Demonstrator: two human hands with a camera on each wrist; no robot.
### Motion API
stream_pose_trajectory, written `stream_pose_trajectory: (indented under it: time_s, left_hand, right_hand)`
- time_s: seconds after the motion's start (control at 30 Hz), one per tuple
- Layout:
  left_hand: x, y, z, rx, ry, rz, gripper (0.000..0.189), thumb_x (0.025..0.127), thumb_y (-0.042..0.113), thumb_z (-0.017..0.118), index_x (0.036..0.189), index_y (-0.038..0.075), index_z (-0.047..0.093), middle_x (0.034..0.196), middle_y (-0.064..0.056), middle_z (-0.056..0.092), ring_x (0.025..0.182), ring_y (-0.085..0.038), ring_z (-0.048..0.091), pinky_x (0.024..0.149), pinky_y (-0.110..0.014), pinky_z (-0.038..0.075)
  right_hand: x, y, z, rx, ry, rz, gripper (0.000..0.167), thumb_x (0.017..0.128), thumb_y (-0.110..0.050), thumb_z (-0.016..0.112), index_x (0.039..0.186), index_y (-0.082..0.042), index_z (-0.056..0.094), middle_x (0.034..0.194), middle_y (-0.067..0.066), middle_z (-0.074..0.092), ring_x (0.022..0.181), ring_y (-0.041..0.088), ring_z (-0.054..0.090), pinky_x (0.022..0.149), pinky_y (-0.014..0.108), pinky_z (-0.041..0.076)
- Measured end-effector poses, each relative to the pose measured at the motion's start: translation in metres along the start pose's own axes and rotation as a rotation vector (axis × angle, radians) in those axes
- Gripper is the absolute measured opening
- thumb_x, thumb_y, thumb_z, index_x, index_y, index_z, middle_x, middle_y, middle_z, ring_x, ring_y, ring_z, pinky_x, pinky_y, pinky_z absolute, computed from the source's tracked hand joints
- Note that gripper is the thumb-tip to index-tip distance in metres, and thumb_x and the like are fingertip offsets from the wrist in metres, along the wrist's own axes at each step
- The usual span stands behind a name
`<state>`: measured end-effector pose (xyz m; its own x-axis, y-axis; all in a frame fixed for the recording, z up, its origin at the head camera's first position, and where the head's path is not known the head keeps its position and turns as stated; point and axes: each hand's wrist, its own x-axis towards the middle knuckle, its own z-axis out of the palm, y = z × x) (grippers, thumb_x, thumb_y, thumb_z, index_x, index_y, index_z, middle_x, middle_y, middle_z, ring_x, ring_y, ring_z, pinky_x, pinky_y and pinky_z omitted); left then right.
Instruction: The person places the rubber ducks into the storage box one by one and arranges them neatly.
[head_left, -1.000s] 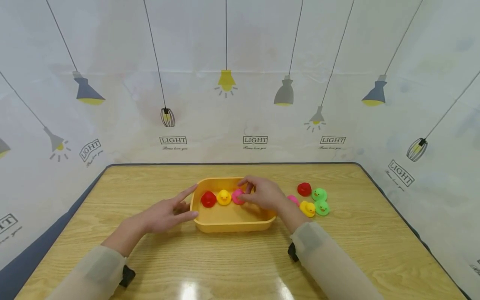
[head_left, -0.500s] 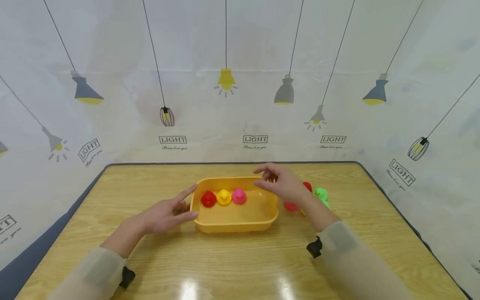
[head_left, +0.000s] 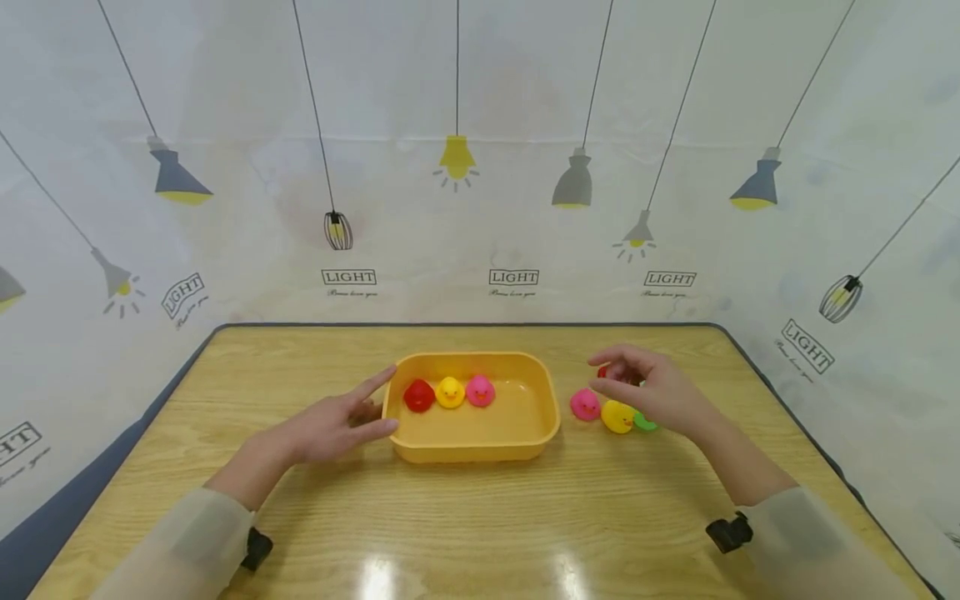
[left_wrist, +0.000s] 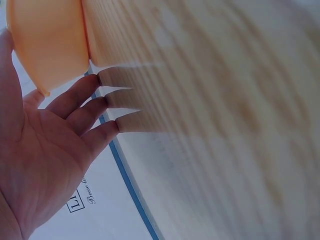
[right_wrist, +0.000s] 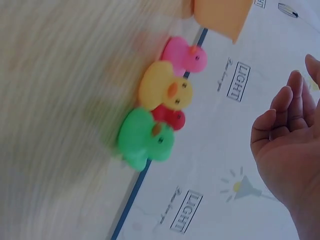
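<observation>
My left hand (head_left: 330, 427) rests at the left end of the yellow-orange plastic tray (head_left: 472, 452), thumb and index finger extended along its rim, other fingertips down on the table. Inside the tray, a red rubber duck (head_left: 418, 397), a yellow duck (head_left: 451, 392) and a pink duck (head_left: 480, 391) sit in a row. My right hand (head_left: 660, 392) hovers above a cluster of ducks right of the tray, fingers loosely bent and holding nothing. That cluster has another pink duck (head_left: 585, 405), a yellow duck (head_left: 618, 417), a red duck (right_wrist: 172, 118) and green ones (right_wrist: 145, 136), partly hidden by the hand.
A wooden table (head_left: 450, 517) carries everything. Its dark-edged far side meets a white backdrop (head_left: 420, 183) printed with hanging lamps. The tray's right wall (head_left: 555, 408) stands close to the loose pink duck.
My right hand has let go of the pink duck inside the tray, then lifted and moved right, over the loose ducks. The left hand has stayed at the tray's left end.
</observation>
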<state>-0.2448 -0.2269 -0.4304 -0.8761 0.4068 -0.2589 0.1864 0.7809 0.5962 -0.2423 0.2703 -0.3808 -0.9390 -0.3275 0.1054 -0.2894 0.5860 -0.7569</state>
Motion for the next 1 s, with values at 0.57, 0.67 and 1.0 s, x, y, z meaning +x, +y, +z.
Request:
stream_pose_trajectory:
  time_s: [0.57,0.67,1.0]
  left_hand:
    - [0.000,0.001,-0.001,0.003,-0.007,-0.016,0.093,0.102,0.077,0.057,0.175,0.051,0.006,0.164,-0.023,0.056,0.153,-0.049,0.051,0.127,-0.075,0.032]
    - [0.000,0.001,-0.002,0.011,-0.005,-0.013,0.093,0.101,0.078,0.056,0.175,0.052,0.006,0.164,-0.023,0.056,0.153,-0.049,0.051,0.127,-0.075,0.032]
    - [0.001,0.000,-0.001,-0.002,-0.007,-0.016,0.091,0.102,0.077,0.057,0.174,0.053,0.007,0.163,-0.021,0.057,0.152,-0.048,0.052,0.126,-0.076,0.032]
  right_hand:
    - [-0.061,0.062,-0.046,-0.078,-0.020,0.063,0.032,0.106,-0.018,0.075,0.135,-0.006,0.071,0.100,0.002,0.070,0.082,0.013,0.061,0.067,0.025,0.052]
    - [-0.063,0.069,-0.050,-0.091,-0.025,0.085,0.032,0.106,-0.019,0.076,0.135,-0.007,0.072,0.100,0.003,0.069,0.082,0.015,0.060,0.067,0.026,0.051]
    - [-0.053,0.086,-0.051,-0.045,-0.121,0.172,0.043,0.105,-0.023,0.076,0.144,-0.009,0.062,0.114,0.010,0.066,0.090,0.015,0.061,0.075,0.029,0.056]
